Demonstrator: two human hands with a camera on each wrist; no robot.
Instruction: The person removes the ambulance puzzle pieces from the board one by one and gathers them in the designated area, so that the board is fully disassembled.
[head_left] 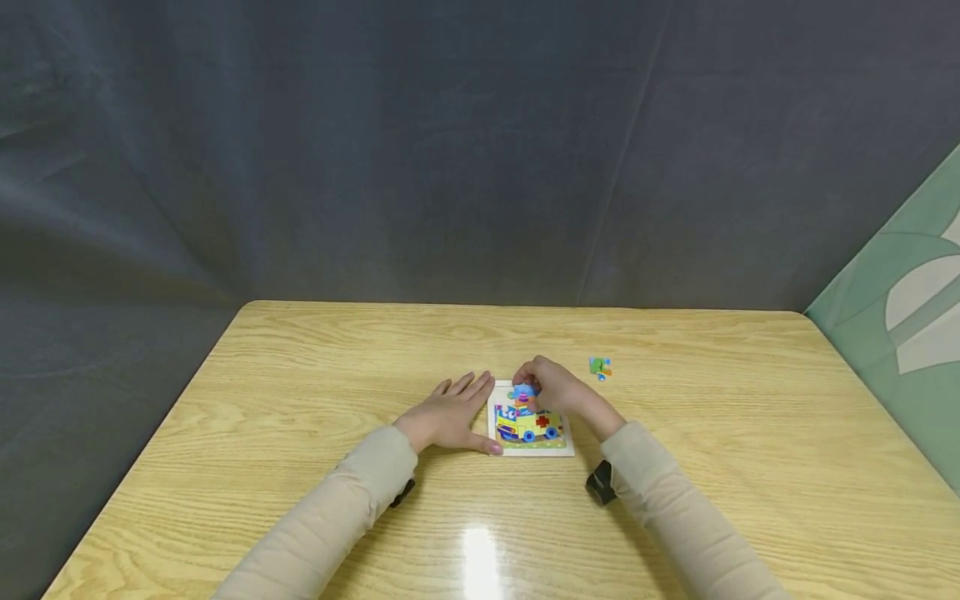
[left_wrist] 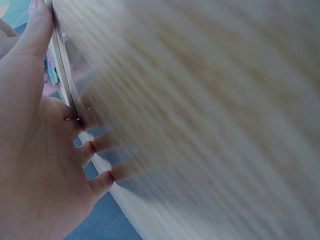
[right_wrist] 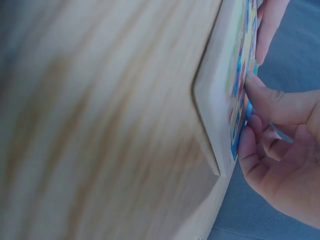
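Note:
A small jigsaw puzzle in a white frame (head_left: 534, 452) lies on the wooden table, its picture a yellow ambulance with a red cross and blue wheels. My left hand (head_left: 450, 417) lies spread along the frame's left side, thumb at the lower left corner and fingertips near the upper left. Over the upper part of the picture, my right hand (head_left: 557, 388) pinches a blue puzzle piece (head_left: 522, 395) with pink and orange on it. In the right wrist view, the thumb and fingers of the right hand (right_wrist: 280, 160) are at the board's surface; the piece is mostly hidden there.
A loose green, blue and orange puzzle piece (head_left: 600, 367) lies on the table (head_left: 337, 358) beyond the board to the right. A dark curtain (head_left: 450, 150) hangs behind the table's far edge. Black wrist-worn devices (head_left: 601, 483) show under the sleeves.

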